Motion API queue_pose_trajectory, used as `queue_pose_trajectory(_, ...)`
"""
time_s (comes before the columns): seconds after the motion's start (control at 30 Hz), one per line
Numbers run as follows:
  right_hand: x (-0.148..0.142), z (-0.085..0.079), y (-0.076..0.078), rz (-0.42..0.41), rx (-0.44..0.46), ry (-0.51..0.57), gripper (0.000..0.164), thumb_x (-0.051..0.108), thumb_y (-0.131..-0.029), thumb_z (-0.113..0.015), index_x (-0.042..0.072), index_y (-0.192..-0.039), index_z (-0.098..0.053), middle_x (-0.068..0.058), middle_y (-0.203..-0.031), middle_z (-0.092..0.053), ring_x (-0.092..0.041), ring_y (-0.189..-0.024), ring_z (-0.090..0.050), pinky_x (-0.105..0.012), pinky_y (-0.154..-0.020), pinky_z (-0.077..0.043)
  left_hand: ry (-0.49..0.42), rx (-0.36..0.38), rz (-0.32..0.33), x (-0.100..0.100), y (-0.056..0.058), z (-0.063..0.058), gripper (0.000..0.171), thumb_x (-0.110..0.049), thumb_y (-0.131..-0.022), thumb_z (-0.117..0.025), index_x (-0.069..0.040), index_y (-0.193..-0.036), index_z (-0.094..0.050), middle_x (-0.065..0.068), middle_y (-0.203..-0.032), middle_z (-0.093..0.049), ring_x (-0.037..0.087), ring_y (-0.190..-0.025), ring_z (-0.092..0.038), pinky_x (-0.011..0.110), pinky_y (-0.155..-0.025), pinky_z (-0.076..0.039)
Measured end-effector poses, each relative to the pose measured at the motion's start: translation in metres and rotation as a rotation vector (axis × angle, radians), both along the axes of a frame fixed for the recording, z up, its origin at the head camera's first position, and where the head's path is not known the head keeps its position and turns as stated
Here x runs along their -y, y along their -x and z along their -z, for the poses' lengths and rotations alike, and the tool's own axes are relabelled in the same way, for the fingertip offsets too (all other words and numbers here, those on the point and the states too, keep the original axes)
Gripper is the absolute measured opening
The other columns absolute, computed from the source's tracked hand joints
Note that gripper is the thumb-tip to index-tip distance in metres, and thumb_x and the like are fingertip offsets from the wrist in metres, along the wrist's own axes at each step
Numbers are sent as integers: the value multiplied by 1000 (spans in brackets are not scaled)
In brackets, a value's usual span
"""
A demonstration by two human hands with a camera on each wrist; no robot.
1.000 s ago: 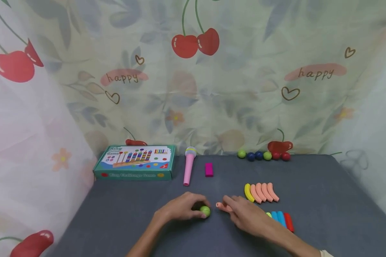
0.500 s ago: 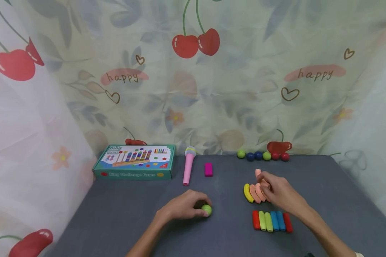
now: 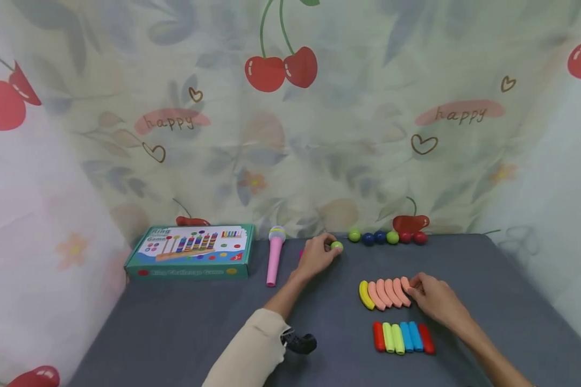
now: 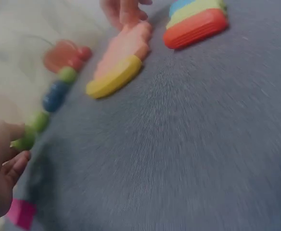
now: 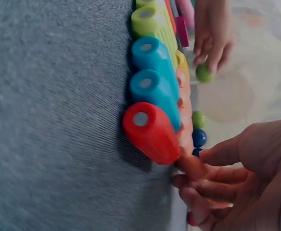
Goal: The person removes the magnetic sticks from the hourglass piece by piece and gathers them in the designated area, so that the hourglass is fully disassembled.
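Note:
My left hand (image 3: 317,257) pinches a green ball (image 3: 337,245) between thumb and fingers. The ball is close to the left end of a row of green, dark blue and red balls at the table's back edge. In the left wrist view the ball (image 4: 25,139) is blurred. My right hand (image 3: 434,298) grips a curved pink piece (image 3: 405,284) at the right end of a row of matching pink pieces (image 3: 384,294), led by a yellow curved piece (image 3: 366,295). The right wrist view shows fingers around the pink piece (image 5: 192,166), partly covering it.
Red, yellow-green and blue straight pieces (image 3: 399,337) lie in a row nearer the front. At the back left are a green game box (image 3: 191,252) and a pink toy microphone (image 3: 274,258). A magenta block (image 4: 21,214) sits by my left hand. Cherry-patterned cloth (image 3: 290,134) hangs behind.
My left hand has carried the green ball from the table's middle to the back, beside the ball row. My right hand has brought the pink piece to the right end of its row.

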State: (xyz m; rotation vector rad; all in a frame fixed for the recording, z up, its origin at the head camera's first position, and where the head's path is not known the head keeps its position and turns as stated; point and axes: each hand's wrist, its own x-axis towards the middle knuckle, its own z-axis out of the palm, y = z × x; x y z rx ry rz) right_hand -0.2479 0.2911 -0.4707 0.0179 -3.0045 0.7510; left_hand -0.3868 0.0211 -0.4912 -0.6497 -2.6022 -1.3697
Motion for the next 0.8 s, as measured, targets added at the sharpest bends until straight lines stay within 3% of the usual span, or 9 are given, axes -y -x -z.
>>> queue_pose_trajectory(0.2, 11, 8, 1, 7, 18, -27, 21, 13, -98, -69, -8, -103, -68, -15, -88, -66, -21, -76, -58, -37, -66, -52, 32, -17, -205, -19, 13, 17, 25, -22, -93, -79, -1, -106, -72, 15, -102, -75, 25, -90, -70, 35, -81, -57)
queue_pose_trajectory(0.4, 20, 8, -2, 16, 83, 20, 26, 14, -99, -68, -9, -111, -70, -18, -97, -67, -21, -81, -62, -38, -68, -55, 52, 22, -307, -22, 24, 17, 29, -24, -95, -77, 0, -110, -72, 20, -109, -73, 34, -105, -69, 46, -94, -55)
queue_pose_trajectory(0.5, 22, 8, -3, 11, 100, 34, 28, 15, -99, -68, -9, -113, -70, -16, -95, -66, -20, -79, -60, -35, -66, -53, 60, 34, -307, -18, 28, 16, 29, -22, -95, -78, 0, -113, -74, 19, -108, -75, 33, -103, -70, 44, -93, -56)
queue_pose_trajectory(0.67, 20, 6, -3, -8, 89, 36, 29, 16, -101, -66, -9, -115, -68, -15, -93, -65, -19, -78, -60, -34, -65, -51, 55, 41, -220, -12, 32, 15, 33, -16, -93, -79, 1, -120, -74, 16, -100, -76, 27, -95, -75, 36, -84, -59)
queue_pose_trajectory(0.8, 15, 3, -2, -35, 107, 43, 34, 16, -102, -64, -11, -121, -64, -14, -90, -65, -20, -75, -59, -36, -65, -50, 4, 110, -156, -8, 31, 15, 41, -10, -92, -77, 1, -131, -69, 19, -107, -78, 27, -101, -79, 35, -88, -61)
